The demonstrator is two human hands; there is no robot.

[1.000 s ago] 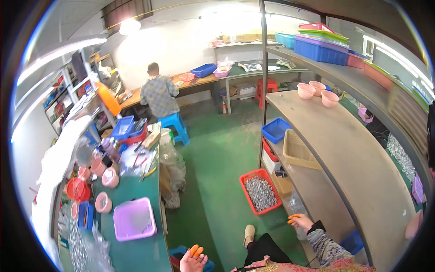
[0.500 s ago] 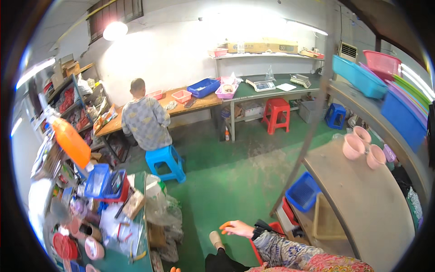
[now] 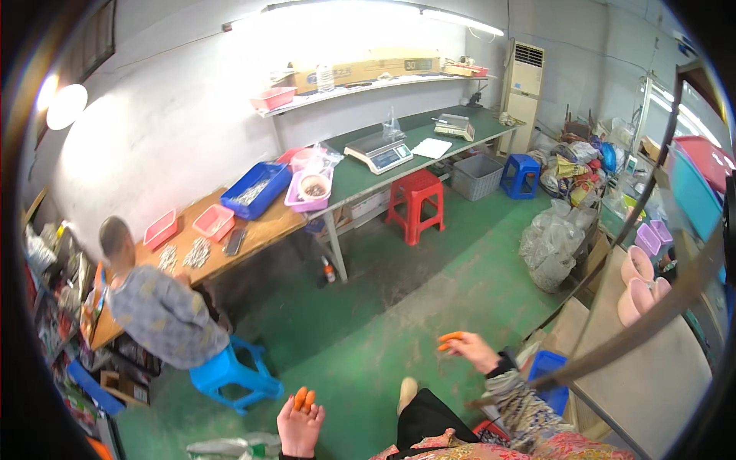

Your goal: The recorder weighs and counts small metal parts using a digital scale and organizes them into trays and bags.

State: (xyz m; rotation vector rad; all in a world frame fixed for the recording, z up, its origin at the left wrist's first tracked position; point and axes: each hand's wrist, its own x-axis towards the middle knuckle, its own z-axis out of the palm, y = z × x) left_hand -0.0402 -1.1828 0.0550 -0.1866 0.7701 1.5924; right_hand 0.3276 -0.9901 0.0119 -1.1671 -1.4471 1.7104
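Observation:
My left hand (image 3: 299, 431) is at the bottom of the view, fingers up and loosely bent, with orange finger cots (image 3: 304, 399) on two fingers. Nothing shows in its grasp. Further right, my right hand (image 3: 477, 353) reaches out over the green floor, its fingers pointing left and slightly apart. It also wears orange finger cots (image 3: 451, 340) and holds nothing. Both hands are in the air, touching no object. A patterned sleeve (image 3: 521, 406) covers my right forearm.
Left, a person (image 3: 165, 314) sits on a blue stool (image 3: 234, 376) at a wooden table (image 3: 268, 230). Ahead stands a green bench (image 3: 345, 176) with scales (image 3: 379, 152), a red stool (image 3: 415, 205) before it. At right are a metal post (image 3: 613, 345) and pink pots (image 3: 636, 299).
My view has swung right, bringing the bench and the far right corner in more fully. My left hand has risen into view; my right hand now appears further right.

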